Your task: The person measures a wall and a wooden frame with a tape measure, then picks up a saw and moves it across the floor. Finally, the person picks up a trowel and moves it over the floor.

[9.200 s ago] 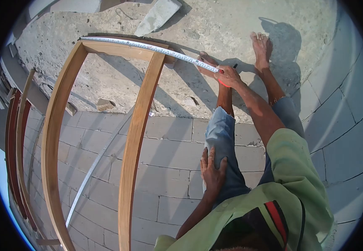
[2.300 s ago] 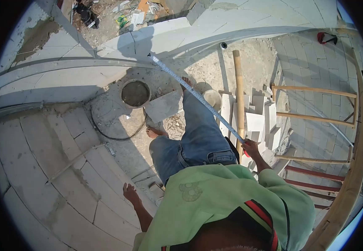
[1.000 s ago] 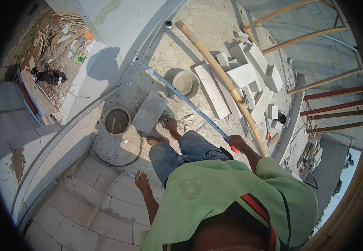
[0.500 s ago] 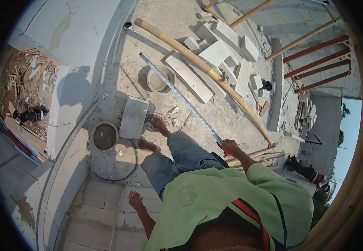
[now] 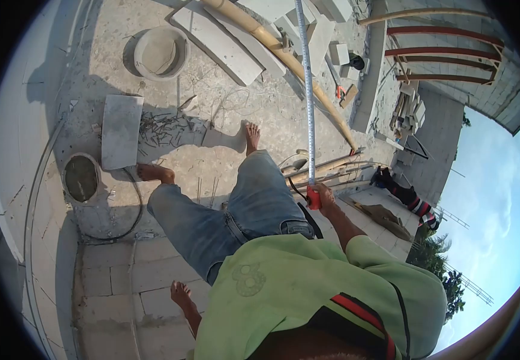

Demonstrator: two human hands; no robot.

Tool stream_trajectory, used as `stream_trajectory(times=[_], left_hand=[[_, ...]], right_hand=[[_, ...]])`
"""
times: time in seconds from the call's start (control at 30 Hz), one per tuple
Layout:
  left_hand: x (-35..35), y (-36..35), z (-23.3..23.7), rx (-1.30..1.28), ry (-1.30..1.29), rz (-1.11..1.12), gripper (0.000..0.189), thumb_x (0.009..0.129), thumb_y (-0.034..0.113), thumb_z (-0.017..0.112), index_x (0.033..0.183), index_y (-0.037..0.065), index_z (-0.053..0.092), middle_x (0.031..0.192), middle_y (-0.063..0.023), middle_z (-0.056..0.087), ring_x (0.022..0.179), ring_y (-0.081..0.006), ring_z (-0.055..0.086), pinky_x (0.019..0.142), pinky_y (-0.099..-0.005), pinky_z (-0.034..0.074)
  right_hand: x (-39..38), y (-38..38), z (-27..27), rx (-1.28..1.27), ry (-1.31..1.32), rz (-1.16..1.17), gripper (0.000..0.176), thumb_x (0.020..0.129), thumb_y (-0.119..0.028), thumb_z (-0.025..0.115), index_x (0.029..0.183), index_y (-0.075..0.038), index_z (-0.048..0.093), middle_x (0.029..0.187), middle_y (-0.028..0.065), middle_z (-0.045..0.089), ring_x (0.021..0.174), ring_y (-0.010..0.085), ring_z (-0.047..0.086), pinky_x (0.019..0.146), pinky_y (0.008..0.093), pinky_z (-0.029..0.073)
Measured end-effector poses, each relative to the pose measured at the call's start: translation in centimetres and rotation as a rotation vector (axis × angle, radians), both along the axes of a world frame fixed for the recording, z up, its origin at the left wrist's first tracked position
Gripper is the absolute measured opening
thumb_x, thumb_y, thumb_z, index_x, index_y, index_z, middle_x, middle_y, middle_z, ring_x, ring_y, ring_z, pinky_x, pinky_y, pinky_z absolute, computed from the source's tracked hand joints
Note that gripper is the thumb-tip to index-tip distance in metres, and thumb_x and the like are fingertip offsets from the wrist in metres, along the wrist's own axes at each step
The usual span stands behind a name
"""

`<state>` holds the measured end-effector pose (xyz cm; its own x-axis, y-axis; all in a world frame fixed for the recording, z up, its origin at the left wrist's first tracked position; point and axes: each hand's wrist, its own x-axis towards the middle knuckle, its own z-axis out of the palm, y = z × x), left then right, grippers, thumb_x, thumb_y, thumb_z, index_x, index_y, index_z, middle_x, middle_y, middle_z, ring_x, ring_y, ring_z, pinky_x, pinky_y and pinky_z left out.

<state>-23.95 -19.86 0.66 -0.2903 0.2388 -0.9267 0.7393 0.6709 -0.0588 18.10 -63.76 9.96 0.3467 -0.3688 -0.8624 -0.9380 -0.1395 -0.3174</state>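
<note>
My right hand [image 5: 324, 195] is wrapped round a red tape measure [image 5: 313, 197]. Its long silver blade [image 5: 307, 90] is pulled out, running past the top of the view and crossing in front of a bamboo pole [image 5: 272, 45]. Down at my left side, my left hand [image 5: 181, 293] hangs with loosely bent fingers apart and nothing in it. It is nearest to the pale block wall [image 5: 158, 264] below. My bare feet stand on the concrete floor, one of them beside an upright-looking pale block [image 5: 121, 132].
A round tub of grey mix [image 5: 161, 54] and a smaller bucket [image 5: 81, 178] stand on the floor. Long pale blocks [image 5: 218, 45] lie stacked ahead. Thin debris [image 5: 161, 129] is scattered near my feet. A black hose [image 5: 137, 210] curls by the bucket. Red beams [image 5: 446, 52] stand at right.
The blade has swung from pointing up-left to nearly straight ahead, still held in my right hand. My feet have stepped wider apart, and the view has turned toward the right.
</note>
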Motion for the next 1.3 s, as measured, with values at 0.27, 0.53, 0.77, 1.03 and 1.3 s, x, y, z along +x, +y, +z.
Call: stream_trajectory(times=[0.27, 0.53, 0.77, 1.03, 1.3], left_hand=[[8.1, -12.0, -0.9, 0.124, 0.021, 0.112, 0.037, 0.088, 0.018, 0.057, 0.123, 0.009, 0.053, 0.087, -0.0041, 0.056, 0.075, -0.0203, 0.056, 0.066, -0.0419, 0.047], [31.6, -21.1, 2.1, 0.242, -0.229, -0.471, 0.033, 0.087, 0.014, 0.058, 0.117, 0.002, 0.055, 0.080, -0.0048, 0.057, 0.065, -0.0144, 0.056, 0.051, -0.0292, 0.043], [51.8, -26.5, 5.3, 0.323, -0.449, -0.653, 0.041, 0.087, 0.012, 0.058, 0.125, -0.001, 0.051, 0.079, -0.0054, 0.058, 0.059, -0.0121, 0.056, 0.046, -0.0246, 0.043], [61.5, -34.7, 2.6, 0.355, -0.693, -1.210, 0.039, 0.082, 0.011, 0.060, 0.118, -0.004, 0.057, 0.070, -0.0074, 0.059, 0.059, -0.0130, 0.057, 0.050, -0.0274, 0.044], [82.8, -40.7, 6.4, 0.232, -0.755, -0.919, 0.044, 0.085, 0.018, 0.061, 0.124, -0.001, 0.054, 0.078, -0.0074, 0.061, 0.067, -0.0120, 0.058, 0.053, -0.0267, 0.046]], right_hand=[[3.3, -19.9, -9.3, 0.125, -0.089, -0.299, 0.025, 0.081, -0.024, 0.058, 0.098, -0.006, 0.055, 0.073, 0.0068, 0.056, 0.056, 0.0199, 0.058, 0.049, 0.0370, 0.052], [6.3, -37.0, -6.2, 0.051, -0.387, -0.147, 0.020, 0.090, -0.026, 0.051, 0.089, -0.009, 0.062, 0.078, 0.0038, 0.056, 0.060, 0.0117, 0.053, 0.051, 0.0286, 0.047], [5.9, -43.2, -1.6, 0.006, -0.545, -0.171, 0.017, 0.084, -0.024, 0.060, 0.084, -0.007, 0.062, 0.062, -0.0046, 0.047, 0.055, 0.0048, 0.044, 0.048, 0.0251, 0.037], [12.6, -49.6, -2.6, -0.348, -0.862, 0.412, 0.028, 0.088, -0.032, 0.052, 0.089, -0.006, 0.064, 0.065, 0.0029, 0.052, 0.057, 0.0113, 0.049, 0.052, 0.0301, 0.040], [23.7, -54.2, 4.2, -0.173, -0.687, -0.101, 0.032, 0.086, -0.035, 0.054, 0.077, -0.005, 0.058, 0.055, -0.0024, 0.043, 0.045, 0.0075, 0.041, 0.041, 0.0264, 0.034]])
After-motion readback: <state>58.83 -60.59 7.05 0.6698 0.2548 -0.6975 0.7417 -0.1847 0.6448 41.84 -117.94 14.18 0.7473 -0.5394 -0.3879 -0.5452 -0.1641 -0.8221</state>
